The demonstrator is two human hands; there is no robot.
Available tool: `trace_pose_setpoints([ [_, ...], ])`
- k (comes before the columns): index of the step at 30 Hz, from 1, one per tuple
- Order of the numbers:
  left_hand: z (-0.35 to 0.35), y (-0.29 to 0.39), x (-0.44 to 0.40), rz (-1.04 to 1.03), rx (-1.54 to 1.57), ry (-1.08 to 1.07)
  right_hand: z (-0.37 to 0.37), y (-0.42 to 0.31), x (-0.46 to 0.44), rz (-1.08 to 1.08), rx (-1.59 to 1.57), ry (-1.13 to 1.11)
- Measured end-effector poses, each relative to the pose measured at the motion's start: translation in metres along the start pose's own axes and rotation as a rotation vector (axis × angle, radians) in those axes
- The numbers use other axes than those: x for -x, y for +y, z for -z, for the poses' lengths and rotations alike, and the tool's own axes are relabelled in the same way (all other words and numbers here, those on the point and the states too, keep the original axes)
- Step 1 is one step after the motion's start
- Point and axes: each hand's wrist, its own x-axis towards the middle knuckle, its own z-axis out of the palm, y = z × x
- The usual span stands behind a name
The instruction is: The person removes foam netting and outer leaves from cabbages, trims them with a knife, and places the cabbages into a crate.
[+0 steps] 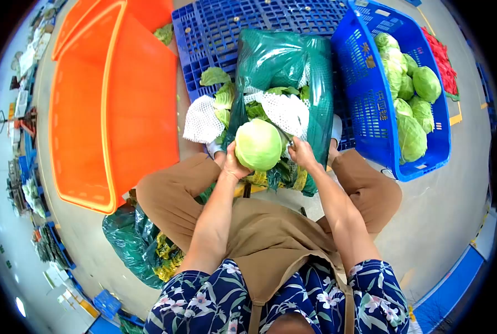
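Observation:
A pale green cabbage (258, 145) rests in my left hand (235, 163), whose fingers curl round its lower left side. My right hand (303, 153) is closed just right of the cabbage; what it grips is mostly hidden. Below and behind them lies an opened green plastic bag (284, 55). Loose cabbage leaves (224, 97) and white foam netting (284, 113) lie over and inside the bag. A second piece of white netting (200, 118) hangs at its left.
Left stands a large orange bin (143, 106). A blue crate (371, 106) holding several cabbages (412, 131) is at my right. The bag lies on a blue pallet (204, 33). Crumpled green bags (129, 242) are on the floor by my left leg, and a red net sack (440, 61) sits beyond the crate.

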Motion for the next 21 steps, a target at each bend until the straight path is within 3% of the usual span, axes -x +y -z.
trace_pose_setpoints([
  [2, -0.035, -0.010, 0.012, -0.127, 0.106, -0.092, 0.014, -0.024, 0.019, -0.052, -0.334, 0.132],
  [6, -0.057, -0.022, 0.021, -0.184, -0.036, -0.247, 0.061, -0.084, 0.057, -0.029, -1.094, 0.084],
  [9, -0.088, -0.018, 0.030, -0.100, 0.103, -0.413, 0.089, -0.108, 0.080, 0.087, -1.238, 0.002],
  [11, -0.127, -0.012, 0.033, -0.114, -0.101, -0.362, 0.097, -0.098, 0.083, 0.104, -1.286, 0.013],
  [13, -0.159, 0.001, 0.016, 0.011, -0.366, -0.404, 0.119, -0.103, 0.093, 0.093, -1.428, 0.104],
  [14, -0.179, 0.000, 0.008, -0.052, -0.642, -0.231, 0.120, -0.078, 0.082, 0.006, -1.393, 0.131],
  [15, -0.203, -0.001, -0.005, -0.067, -0.846, -0.192, 0.117, -0.052, 0.068, -0.041, -1.436, 0.201],
  [17, -0.261, -0.004, -0.014, -0.122, -1.228, -0.285, 0.140, -0.060, 0.078, 0.155, -1.825, 0.368],
  [19, -0.312, -0.006, -0.015, -0.110, -1.268, -0.509, 0.172, -0.054, 0.080, 0.154, -2.053, 0.510],
  [21, -0.322, -0.011, -0.035, -0.202, -1.138, -0.576, 0.197, -0.017, 0.064, 0.542, -2.092, 0.417],
])
